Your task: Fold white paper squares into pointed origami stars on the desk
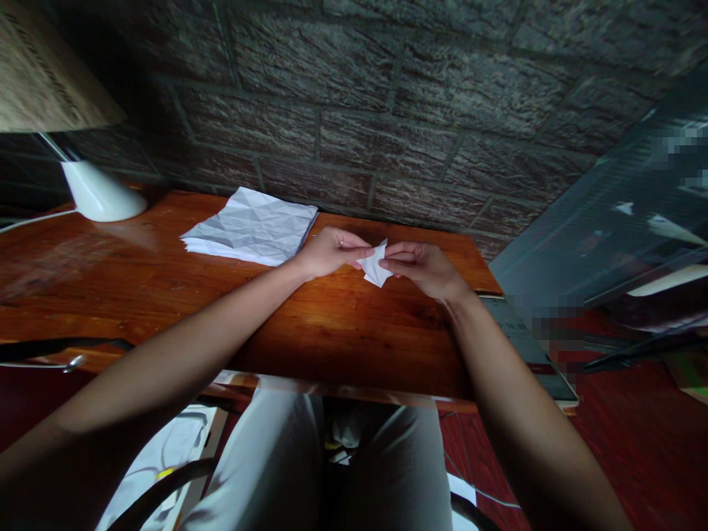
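A small folded piece of white paper is held up over the wooden table between my two hands. My left hand, with a ring on one finger, pinches its left side. On the opposite side, my right hand grips the paper between thumb and fingers. Behind and to the left of my left hand lies a stack of white paper sheets, the top one covered in a pattern of triangular creases.
A lamp with a white base and a fabric shade stands at the table's left. A dark brick wall rises behind the wooden table. A flat device with a dark screen lies at the right edge, beside a grey panel.
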### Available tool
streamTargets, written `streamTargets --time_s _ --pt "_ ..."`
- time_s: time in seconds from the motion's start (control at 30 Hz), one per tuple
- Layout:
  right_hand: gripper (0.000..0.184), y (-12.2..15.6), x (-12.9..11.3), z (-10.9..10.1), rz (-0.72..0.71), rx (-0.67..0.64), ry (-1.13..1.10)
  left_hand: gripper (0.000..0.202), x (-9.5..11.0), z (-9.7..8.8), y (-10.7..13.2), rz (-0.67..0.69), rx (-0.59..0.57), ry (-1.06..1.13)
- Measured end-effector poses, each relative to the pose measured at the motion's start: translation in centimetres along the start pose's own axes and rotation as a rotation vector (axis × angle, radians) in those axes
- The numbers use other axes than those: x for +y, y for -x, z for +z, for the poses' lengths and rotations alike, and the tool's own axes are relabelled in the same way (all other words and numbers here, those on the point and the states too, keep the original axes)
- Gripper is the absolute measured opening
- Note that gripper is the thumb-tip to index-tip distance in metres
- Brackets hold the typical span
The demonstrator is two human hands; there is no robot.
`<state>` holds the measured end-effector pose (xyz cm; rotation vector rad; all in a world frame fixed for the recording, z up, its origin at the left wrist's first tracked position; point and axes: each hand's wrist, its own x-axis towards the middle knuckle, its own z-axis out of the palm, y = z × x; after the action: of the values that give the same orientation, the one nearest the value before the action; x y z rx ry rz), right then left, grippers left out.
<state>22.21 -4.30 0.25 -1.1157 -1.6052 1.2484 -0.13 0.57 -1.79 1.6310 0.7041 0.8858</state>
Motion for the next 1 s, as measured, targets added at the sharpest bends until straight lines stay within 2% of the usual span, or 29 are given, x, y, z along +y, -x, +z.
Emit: streamTargets --time_s 0.4,0.7,1.0 --pt "0.042 0.14 0.09 0.28 -0.027 0.022 0.022 0.024 -0.35 0.25 -0.08 0.038 0.066 -0.091" --pt "0.038 0.12 0.17 0.40 -0.043 0.028 0.003 0.024 -0.32 0.28 0.03 0.019 0.021 -0.048" --pt "0.039 0.13 0.21 0.38 -0.041 0.034 0.014 0.022 -0.42 0.46 0.08 0.015 0.050 -0.053"
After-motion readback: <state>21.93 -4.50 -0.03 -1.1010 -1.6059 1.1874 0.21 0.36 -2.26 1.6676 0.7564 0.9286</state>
